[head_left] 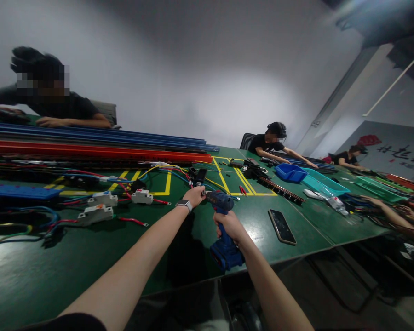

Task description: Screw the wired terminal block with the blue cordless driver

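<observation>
Wall (193,59): pale grey, bright patch of light (262,96) at centre right. Panel (362,133): grey, dark lettering (404,151), red motif (369,139). Table (255,230): green top, yellow lines (169,183). Chairs (106,110): 2, behind it. Floor (317,289): dark.

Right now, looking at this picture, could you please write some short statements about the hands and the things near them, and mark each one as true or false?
1. The right hand grips a blue power drill. True.
2. Both hands grip the drill's handle. False: only the right one does; the left hand is near the drill's front end.
3. A phone lies on the green table. True.
4. The right wrist wears a watch. False: the watch is on the left wrist.
5. The blue tray is farther away than the phone. True.
</observation>
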`<move>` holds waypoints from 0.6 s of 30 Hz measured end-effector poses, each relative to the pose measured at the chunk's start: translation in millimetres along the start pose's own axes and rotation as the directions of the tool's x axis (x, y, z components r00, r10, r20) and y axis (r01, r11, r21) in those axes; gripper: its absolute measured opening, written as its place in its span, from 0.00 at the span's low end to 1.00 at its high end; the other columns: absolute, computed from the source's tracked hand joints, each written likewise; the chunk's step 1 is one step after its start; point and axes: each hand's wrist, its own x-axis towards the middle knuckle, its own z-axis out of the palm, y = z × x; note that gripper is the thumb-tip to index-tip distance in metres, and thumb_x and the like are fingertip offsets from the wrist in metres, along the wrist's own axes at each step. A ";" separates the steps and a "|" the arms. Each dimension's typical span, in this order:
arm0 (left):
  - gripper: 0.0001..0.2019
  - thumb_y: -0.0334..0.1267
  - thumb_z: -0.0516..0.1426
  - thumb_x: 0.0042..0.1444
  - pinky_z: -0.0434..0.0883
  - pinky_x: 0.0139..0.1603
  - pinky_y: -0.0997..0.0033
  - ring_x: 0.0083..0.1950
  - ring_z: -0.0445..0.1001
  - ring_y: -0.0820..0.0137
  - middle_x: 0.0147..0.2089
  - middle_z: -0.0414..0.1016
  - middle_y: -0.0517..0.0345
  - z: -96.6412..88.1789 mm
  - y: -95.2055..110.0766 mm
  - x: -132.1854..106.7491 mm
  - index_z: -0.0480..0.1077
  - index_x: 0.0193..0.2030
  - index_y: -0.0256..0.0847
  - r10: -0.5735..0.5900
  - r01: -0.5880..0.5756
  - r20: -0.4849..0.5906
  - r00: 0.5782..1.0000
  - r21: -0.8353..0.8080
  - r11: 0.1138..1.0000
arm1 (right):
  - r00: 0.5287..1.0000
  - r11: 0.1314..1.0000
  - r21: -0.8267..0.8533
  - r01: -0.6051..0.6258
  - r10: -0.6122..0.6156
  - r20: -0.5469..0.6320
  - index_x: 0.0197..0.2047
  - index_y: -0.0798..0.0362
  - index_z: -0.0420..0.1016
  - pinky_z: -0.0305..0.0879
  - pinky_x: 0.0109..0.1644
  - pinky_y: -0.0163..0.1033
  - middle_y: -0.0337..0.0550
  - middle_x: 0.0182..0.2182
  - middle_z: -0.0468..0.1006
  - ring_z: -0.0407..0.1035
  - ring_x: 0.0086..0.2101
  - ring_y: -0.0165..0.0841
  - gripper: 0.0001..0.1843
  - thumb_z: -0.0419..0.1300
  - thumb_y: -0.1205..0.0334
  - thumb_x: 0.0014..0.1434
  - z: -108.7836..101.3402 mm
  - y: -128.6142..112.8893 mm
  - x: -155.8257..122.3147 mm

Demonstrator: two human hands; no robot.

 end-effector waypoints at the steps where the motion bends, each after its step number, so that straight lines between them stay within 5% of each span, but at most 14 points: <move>1: 0.08 0.42 0.57 0.63 0.68 0.45 0.70 0.50 0.76 0.64 0.48 0.77 0.51 -0.5 0.3 -0.3 0.69 0.45 0.43 -0.006 0.006 0.004 1.000 -0.004 1.000 | 1.000 1.000 0.006 0.000 0.000 0.000 0.22 0.51 0.64 0.60 0.21 0.33 0.34 0.12 0.63 0.62 0.15 0.29 0.07 0.57 0.60 0.48 0.3 -0.7 -0.6; 18: 0.09 0.43 0.56 0.64 0.68 0.46 0.71 0.49 0.76 0.65 0.47 0.77 0.50 6.3 -5.4 3.0 0.69 0.45 0.42 0.025 -0.025 -0.006 1.000 0.015 1.000 | 0.999 0.999 0.012 0.035 -0.035 -0.002 0.22 0.51 0.63 0.60 0.20 0.35 0.34 0.12 0.62 0.63 0.15 0.30 0.07 0.56 0.61 0.48 0.3 1.0 -0.3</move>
